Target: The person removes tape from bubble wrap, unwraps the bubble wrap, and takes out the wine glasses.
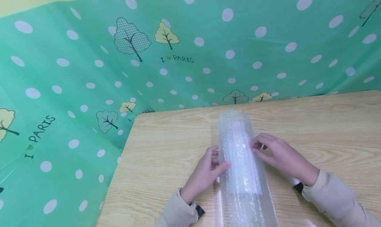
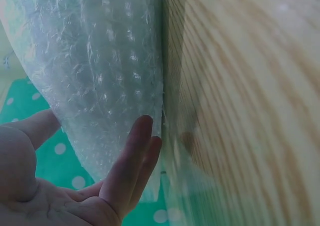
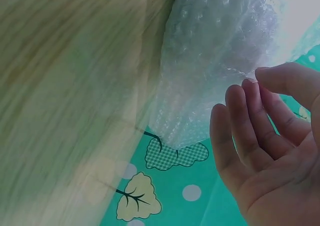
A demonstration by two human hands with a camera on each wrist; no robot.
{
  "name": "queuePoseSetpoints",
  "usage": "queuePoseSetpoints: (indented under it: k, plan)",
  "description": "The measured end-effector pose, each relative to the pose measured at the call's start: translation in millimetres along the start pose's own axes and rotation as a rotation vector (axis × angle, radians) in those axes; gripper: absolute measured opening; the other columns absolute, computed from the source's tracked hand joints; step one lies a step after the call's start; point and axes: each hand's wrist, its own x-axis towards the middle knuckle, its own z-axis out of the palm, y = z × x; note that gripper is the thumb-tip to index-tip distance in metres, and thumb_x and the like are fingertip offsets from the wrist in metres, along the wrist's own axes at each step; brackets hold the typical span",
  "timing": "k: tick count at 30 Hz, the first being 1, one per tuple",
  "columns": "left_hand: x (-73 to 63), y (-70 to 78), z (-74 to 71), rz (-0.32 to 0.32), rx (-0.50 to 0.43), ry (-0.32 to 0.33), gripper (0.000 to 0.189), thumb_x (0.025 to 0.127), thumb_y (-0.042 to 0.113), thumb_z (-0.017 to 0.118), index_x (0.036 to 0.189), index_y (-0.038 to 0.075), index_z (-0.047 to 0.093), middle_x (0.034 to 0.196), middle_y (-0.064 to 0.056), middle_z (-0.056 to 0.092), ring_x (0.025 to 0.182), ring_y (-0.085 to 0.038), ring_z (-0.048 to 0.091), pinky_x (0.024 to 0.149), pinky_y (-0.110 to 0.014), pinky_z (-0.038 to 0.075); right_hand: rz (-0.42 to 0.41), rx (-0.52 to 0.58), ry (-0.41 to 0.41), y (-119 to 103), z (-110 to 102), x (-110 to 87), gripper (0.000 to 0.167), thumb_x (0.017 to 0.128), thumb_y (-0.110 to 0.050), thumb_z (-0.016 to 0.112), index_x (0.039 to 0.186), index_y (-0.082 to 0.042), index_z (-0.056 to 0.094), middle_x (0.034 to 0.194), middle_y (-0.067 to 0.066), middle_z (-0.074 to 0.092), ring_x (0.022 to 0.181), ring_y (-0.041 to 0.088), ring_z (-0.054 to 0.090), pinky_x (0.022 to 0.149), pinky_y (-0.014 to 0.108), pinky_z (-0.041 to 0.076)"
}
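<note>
A long roll of clear bubble wrap (image 1: 238, 184) lies lengthwise on the wooden table, with something white showing through its layers. My left hand (image 1: 205, 170) rests against the roll's left side, thumb on top and fingers fairly straight along the side. In the left wrist view, the fingers (image 2: 131, 161) lie alongside the bubbled surface (image 2: 100, 75). On the other side, my right hand (image 1: 278, 154) pinches the edge of the wrap between thumb and forefinger. The right wrist view shows the thumb (image 3: 285, 80) meeting the fingertips at the plastic, while the other fingers are loosely bent.
The wooden table (image 1: 160, 154) extends to both sides of the roll. Green cloth with white dots and printed trees (image 1: 184, 85) hangs behind the table and along its left side. A small black item (image 1: 200, 211) shows at the left cuff, another (image 1: 298, 188) at the right cuff.
</note>
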Motion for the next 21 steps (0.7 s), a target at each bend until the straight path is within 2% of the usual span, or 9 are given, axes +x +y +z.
queuePoseSetpoints:
  k: [8,15,21]
  plan:
    - [-0.2,-0.9,-0.7,0.007,-0.001,0.003,0.080,0.092,0.058,0.059,0.155,0.019,0.029,0.146,-0.006,0.047,0.120,-0.019,0.056,0.092,-0.032,0.054,0.051,0.022,-0.010,0.2,0.0,1.3,0.023,0.082,0.001,0.075,0.094,-0.017,0.069,0.090,-0.011,0.068,0.081,0.000,0.060,0.072,0.025,0.059]
    - [1.9,-2.9,-1.1,0.012,0.009,0.010,0.080,0.092,0.058,0.060,0.154,0.018,0.030,0.145,-0.005,0.049,0.118,-0.018,0.058,0.093,-0.034,0.054,0.060,0.015,-0.013,-3.1,-1.9,1.9,0.024,0.082,0.003,0.075,0.094,-0.018,0.070,0.092,-0.010,0.071,0.085,0.008,0.067,0.077,0.031,0.061]
    - [2.2,-3.4,-0.2,0.015,0.007,0.011,0.080,0.091,0.057,0.061,0.153,0.017,0.032,0.144,-0.006,0.050,0.115,-0.017,0.059,0.091,-0.031,0.055,0.045,-0.010,0.010,-6.3,-4.1,1.0,0.024,0.081,0.003,0.075,0.092,-0.018,0.070,0.090,-0.010,0.070,0.083,0.005,0.065,0.075,0.031,0.061]
